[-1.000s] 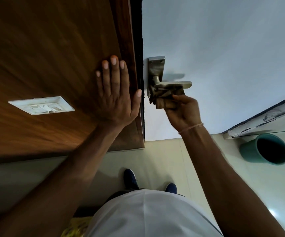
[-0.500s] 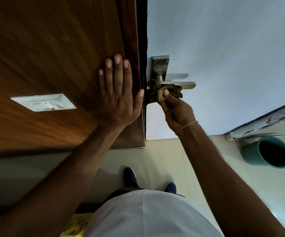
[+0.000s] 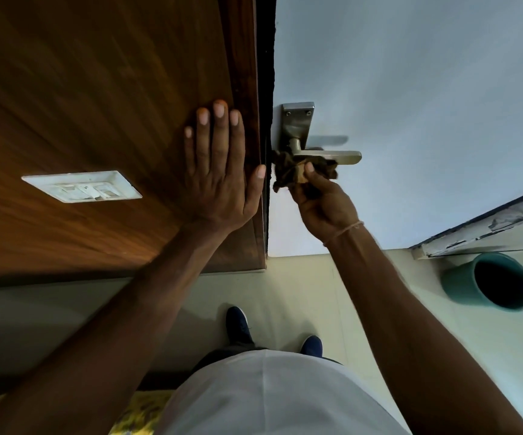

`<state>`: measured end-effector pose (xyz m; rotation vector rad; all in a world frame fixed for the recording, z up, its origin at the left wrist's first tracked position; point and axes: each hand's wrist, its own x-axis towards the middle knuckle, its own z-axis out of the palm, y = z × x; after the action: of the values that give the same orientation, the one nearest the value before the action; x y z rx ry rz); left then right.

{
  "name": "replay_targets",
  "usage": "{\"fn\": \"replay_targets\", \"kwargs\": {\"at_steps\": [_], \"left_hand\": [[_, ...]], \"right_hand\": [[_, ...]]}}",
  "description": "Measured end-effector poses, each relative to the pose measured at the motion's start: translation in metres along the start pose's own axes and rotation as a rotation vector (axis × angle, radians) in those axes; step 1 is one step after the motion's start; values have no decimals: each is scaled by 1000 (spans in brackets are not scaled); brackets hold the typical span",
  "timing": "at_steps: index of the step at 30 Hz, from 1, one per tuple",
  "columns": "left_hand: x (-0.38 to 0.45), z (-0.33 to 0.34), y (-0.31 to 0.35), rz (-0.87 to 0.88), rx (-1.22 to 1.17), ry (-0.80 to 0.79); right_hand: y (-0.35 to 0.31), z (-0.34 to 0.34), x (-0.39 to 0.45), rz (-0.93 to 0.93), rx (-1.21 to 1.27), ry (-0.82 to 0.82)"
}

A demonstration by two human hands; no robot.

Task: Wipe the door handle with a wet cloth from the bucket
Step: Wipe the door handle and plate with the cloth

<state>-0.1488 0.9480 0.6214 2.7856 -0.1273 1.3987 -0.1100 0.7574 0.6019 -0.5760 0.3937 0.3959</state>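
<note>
A steel lever door handle (image 3: 345,156) on its backplate (image 3: 296,120) sticks out from the pale blue door (image 3: 410,89). My right hand (image 3: 323,205) grips a dark brown cloth (image 3: 285,171) and presses it against the underside of the lever, near its neck. My left hand (image 3: 222,171) lies flat with fingers spread on the brown wooden panel (image 3: 97,105) left of the door edge. A teal bucket (image 3: 489,281) stands on the floor at the right, its inside dark.
A white switch plate (image 3: 81,186) is set in the wooden panel. My two dark blue shoes (image 3: 238,324) stand on the cream tiled floor below the door. A worn white sill edge (image 3: 479,227) runs behind the bucket.
My right hand has slid the cloth left along the lever, from under its middle to its neck by the backplate. The left hand stayed flat on the wood.
</note>
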Motion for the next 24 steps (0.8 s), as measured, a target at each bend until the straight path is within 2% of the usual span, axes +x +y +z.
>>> {"fn": "replay_targets", "kwargs": {"at_steps": [4,10,18,24], "left_hand": [[2,2,0,4,-5,17],[1,5,1,3,5,31],[1,5,4,6,11,25],[2,5,5,-29,33,13]], "right_hand": [[7,18,-2,38,-60,-11],[-33,-14,-14,-100,-124,55],[-1,13,-4,15,-124,-21],[-63,-34,-6,-184,-171,50]]}}
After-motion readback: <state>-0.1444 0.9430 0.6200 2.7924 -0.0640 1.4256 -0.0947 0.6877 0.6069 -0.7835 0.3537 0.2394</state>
